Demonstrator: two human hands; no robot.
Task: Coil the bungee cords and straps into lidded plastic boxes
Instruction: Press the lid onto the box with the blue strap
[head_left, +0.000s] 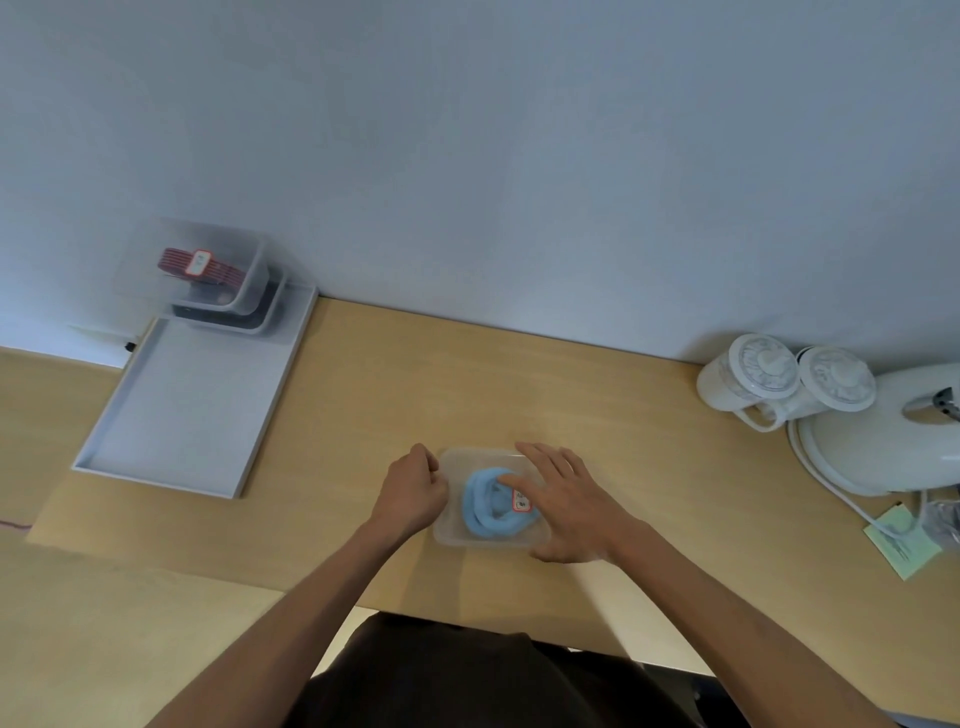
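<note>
– While the wooden desk (363, 389) is carrying the clear lidded box (451, 536), how should its lid be seated?
– Evenly: right hand (566, 509) is pressing flat, fingers spread; left hand (415, 486) is curling round the left rim (pinching, seemingly); blue cord (485, 506) is lying coiled inside.

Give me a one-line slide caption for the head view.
Right hand flat atop a clear box holding a coiled blue cord, left hand curled at its edge.

Wooden table (363, 405) bearing clear box (453, 527), white tray (182, 415), two white jugs (748, 382), green note (904, 548)
</note>
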